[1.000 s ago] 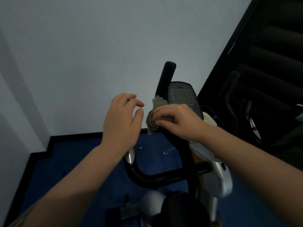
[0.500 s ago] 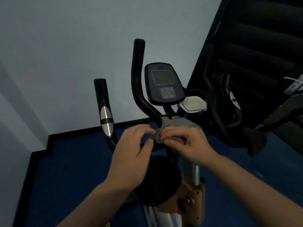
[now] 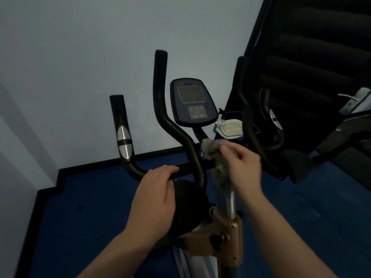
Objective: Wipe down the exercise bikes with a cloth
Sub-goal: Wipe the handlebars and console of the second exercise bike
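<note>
Right hand [image 3: 244,169] grips grey cloth [image 3: 215,155] against bike stem; left hand [image 3: 155,195], fingers relaxed, rests on handlebar [image 3: 186,167].

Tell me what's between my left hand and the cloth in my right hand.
In the head view, the inner black handlebar upright rises between the left hand and the cloth.

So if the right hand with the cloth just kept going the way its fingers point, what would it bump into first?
The right hand points up and left, holding the grey cloth at the stem under the console. Going on, it would probably meet that stem, then the inner handlebar. Depth is hard to judge.
</note>
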Available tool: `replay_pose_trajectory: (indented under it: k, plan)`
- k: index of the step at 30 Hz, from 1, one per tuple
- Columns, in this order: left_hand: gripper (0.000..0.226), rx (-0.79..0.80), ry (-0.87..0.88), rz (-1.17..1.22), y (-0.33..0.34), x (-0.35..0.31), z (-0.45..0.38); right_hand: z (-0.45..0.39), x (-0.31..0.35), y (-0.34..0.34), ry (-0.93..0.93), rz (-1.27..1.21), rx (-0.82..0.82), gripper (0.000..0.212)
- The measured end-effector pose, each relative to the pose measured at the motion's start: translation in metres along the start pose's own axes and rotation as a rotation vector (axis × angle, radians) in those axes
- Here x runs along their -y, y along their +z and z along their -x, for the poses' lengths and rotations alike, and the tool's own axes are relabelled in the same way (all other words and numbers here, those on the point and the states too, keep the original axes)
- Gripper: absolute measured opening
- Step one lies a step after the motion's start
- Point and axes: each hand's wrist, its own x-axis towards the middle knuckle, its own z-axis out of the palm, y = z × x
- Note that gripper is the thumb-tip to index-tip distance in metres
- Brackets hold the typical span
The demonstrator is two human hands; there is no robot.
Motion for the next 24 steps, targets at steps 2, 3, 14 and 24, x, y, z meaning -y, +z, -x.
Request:
replay_pose_trajectory:
  k: [2, 3, 14, 24]
  plan:
    - [0.037, 0.0, -0.004, -0.001, 0.0, 0.0, 0.001, 0.007, -0.001, 0.024, -0.089, 0.144, 0.153, 0.02]
    - [0.037, 0.0, -0.002, -0.001, 0.0, 0.0, 0.001, 0.011, -0.005, 0.03, -0.115, 0.195, 0.21, 0.023]
    - [0.036, -0.042, 0.001, 0.014, 0.005, 0.003, 0.004, 0.018, -0.001, 0.031, -0.184, 0.484, 0.131, 0.029]
    - [0.028, -0.284, -0.02, 0.215, -0.001, 0.006, 0.012, -0.011, 0.038, 0.02, -0.486, 0.202, 0.504, 0.026]
